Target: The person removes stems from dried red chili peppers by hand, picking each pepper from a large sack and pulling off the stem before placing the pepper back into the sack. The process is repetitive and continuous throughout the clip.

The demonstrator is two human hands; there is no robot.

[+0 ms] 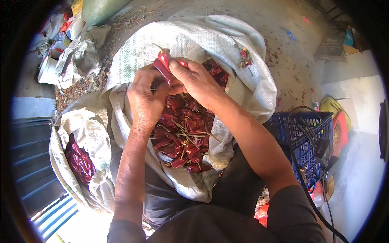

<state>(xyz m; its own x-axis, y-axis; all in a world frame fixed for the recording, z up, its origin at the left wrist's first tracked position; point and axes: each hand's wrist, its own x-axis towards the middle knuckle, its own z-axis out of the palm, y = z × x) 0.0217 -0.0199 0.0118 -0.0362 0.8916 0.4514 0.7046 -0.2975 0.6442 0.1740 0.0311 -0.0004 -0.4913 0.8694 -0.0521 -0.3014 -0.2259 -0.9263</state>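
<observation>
My right hand (194, 77) pinches red dried chili peppers (164, 60) between thumb and fingers, and one pale stem points up and away. Close against it, my left hand (146, 94) is curled and partly blurred. Something dark with a pale end (155, 83) shows at its palm; I cannot tell what it is. Both hands are above an open white woven sack (194, 36) with its rim rolled back. Inside lie many dark red dried chilies (182, 115), with loose cut stems (187, 135) on top.
At the left, a smaller white sack (88, 121) holds glossy red chilies (80, 164). A blue plastic crate (307, 145) with a black cable (293, 152) stands at the right. Plant scraps litter the concrete floor (288, 70). Bags and a white bucket (48, 71) are at upper left.
</observation>
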